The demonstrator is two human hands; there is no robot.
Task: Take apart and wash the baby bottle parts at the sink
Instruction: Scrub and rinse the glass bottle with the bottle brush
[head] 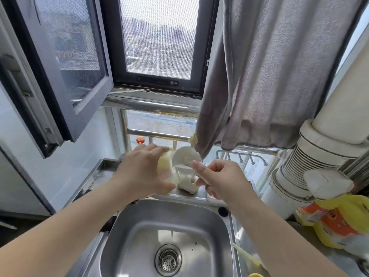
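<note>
Open window (60,66) at left, steel sink (169,226) below with drain strainer (168,259). Left hand (143,172) raised above the sink's back rim, fingers curled round a pale yellowish baby bottle part (165,168), blurred. Just beside it, a white round bristled brush (184,157) over a white stand (188,185). Right hand (221,182) close by, fingers pinching something white by the brush; exact piece unclear. Grey towel (269,76) hanging above. Yellow detergent bottle (335,214) on the counter (329,256) at right.

Two bare forearms, no sleeves in view, left grip (142,169) and right grip (221,182) without gloves, rings or watch
</note>
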